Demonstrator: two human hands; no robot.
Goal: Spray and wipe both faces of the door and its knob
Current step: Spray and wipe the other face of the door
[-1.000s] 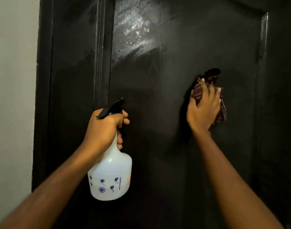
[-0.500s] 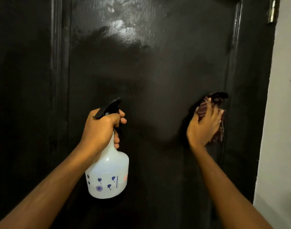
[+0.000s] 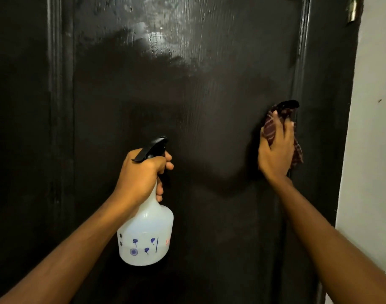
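A black door (image 3: pixel 209 95) fills the view, wet and shiny near its top. My left hand (image 3: pixel 141 172) grips the neck of a white spray bottle (image 3: pixel 146 238) with a black trigger head, held upright in front of the door's middle. My right hand (image 3: pixel 275 150) presses a dark red patterned cloth (image 3: pixel 271 128) against the door near its right edge, fingers curled into the cloth. The knob is not visible.
A raised moulding strip (image 3: pixel 60 106) runs down the door's left side. A metal hinge (image 3: pixel 353 7) shows at the top right. A pale wall (image 3: pixel 376 128) borders the door frame on the right.
The view has swung right, bringing the pale right wall in. My right hand and cloth have slid right and down to the door's right edge. The bottle stays held upright.
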